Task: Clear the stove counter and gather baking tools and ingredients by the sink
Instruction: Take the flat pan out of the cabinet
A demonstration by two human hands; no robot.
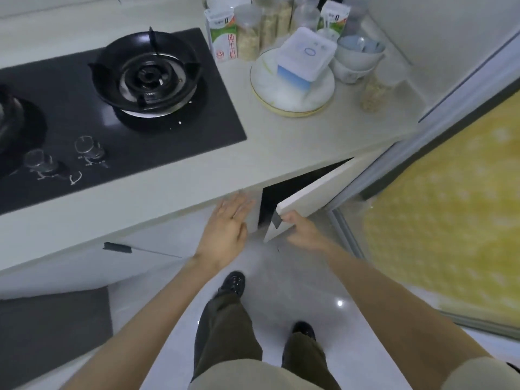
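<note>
Stove counter (281, 142): carton (223, 38), jars (249, 40), bowls (358, 53), plate (281, 94)

You are standing in a home kitchen, looking down. A pale counter (174, 178) carries a black glass gas hob (208, 119) with a round burner (146, 74) and two silver knobs (89, 149) near its front edge. In the counter's right back corner stand household groceries and dishes: milk cartons (223, 38), clear jars (249, 40) of pale flakes, stacked bowls (358, 53), and a round plate (292, 94) with a blue-and-white box (305, 59) on it. Below the counter are white cupboards, and one cabinet door (318, 192) stands ajar. The floor (309, 291) is glossy pale tile, with a dark mat (53, 327) at your left. A sliding door (450, 206) with a yellow patterned pane is at your right.
</note>
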